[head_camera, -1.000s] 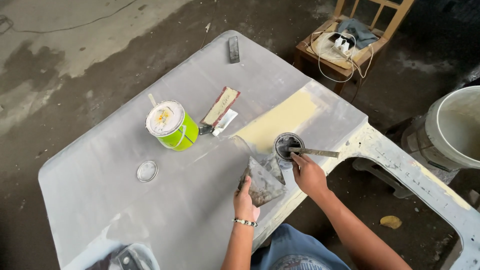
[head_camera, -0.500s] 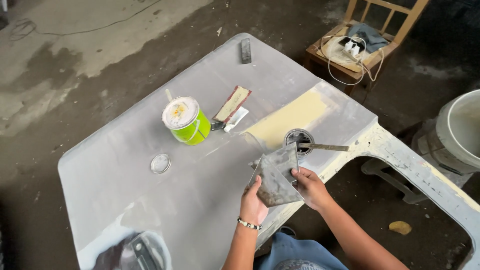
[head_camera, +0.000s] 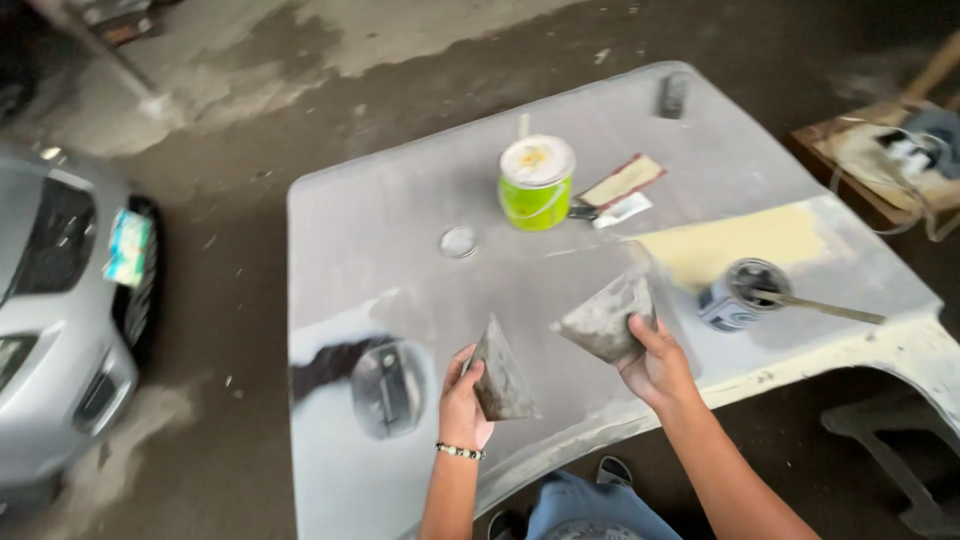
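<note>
Nearest the camera, the left hand (head_camera: 462, 402) grips one spreader (head_camera: 502, 372), a flat grey three-cornered blade coated in dried filler; thumb in front and fingers closed behind its lower edge, the point standing up. Just to the right and slightly farther, the right hand (head_camera: 655, 368) pinches a second spreader (head_camera: 605, 320) along its near edge, fingers wrapped beneath, thumb on top, the blade tilted out over the panel (head_camera: 400, 250). The two blades are near each other but apart.

Both look thin, light and fairly stiff, with some spring likely at the working edge. The crusted faces should give good purchase; the edges look sharp enough to avoid, so the thick back edge is the sensible place to hold.

Beyond the right hand a small tin (head_camera: 738, 294) stands on the panel with a stick (head_camera: 820, 308) resting in it, beside a yellow filler patch (head_camera: 730, 240). Farther off sit a round lid (head_camera: 459, 241), a green can (head_camera: 536, 184) and a sanding block (head_camera: 622, 182).
</note>
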